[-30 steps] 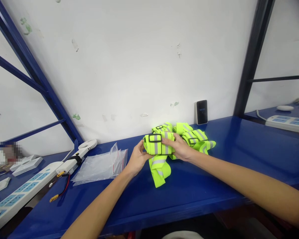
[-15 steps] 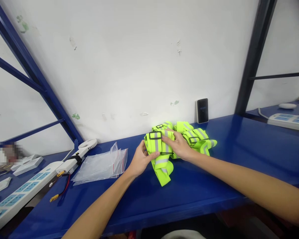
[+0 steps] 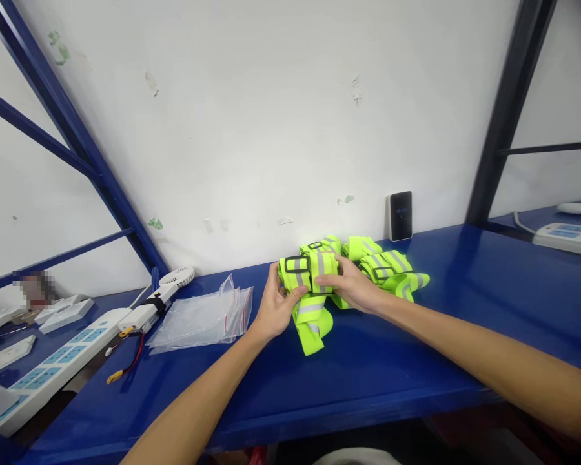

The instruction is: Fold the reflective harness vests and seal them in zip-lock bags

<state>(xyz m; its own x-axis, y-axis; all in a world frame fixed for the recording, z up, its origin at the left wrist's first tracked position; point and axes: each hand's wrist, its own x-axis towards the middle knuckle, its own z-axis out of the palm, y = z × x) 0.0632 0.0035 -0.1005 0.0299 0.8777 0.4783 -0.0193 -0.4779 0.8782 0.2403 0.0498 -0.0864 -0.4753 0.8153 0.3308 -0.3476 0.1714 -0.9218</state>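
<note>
My left hand point(image 3: 275, 305) and my right hand point(image 3: 345, 283) both grip a folded neon yellow reflective vest point(image 3: 310, 274) with grey stripes and a black plastic buckle point(image 3: 296, 263). My left thumb lies across its front and my right fingers press on top. A loose flap of this vest point(image 3: 312, 323) hangs toward me on the blue shelf. Right behind my right hand lie more bundled vests of the same kind point(image 3: 392, 272), and another point(image 3: 321, 245) sits just behind the held one.
Transparent zip bags point(image 3: 201, 320) lie left of my hands on the blue steel shelf point(image 3: 407, 361). Further left are a white fan point(image 3: 177, 278), a wired device and a power strip point(image 3: 62, 361). A black-faced device point(image 3: 399, 215) stands against the wall behind the vests.
The held vest is folded into a tighter bundle, and its hanging flap is shorter. My left fingers have moved up its side. The whole view has shifted slightly with my head.
</note>
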